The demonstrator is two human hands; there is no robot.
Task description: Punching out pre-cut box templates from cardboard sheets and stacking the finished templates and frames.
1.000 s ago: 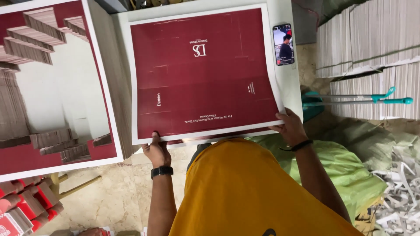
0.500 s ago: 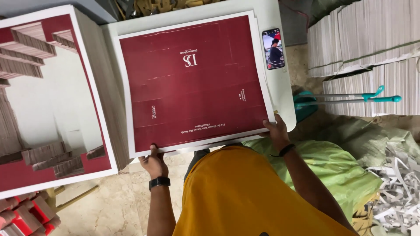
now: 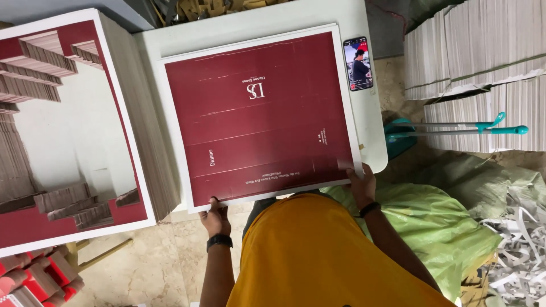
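Shifted rightward, red sheet [image 3: 259, 116] — fingers [image 3: 211, 203] of both hands pinch its near edge.

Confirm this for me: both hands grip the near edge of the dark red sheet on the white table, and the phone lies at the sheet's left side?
Not quite. The phone lies at the right side of the sheet, as the head view shows. The rest holds: the left hand and right hand grip its near edge on the table.

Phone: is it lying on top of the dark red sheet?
No. The phone lies on the white table, just beside the dark red sheet.
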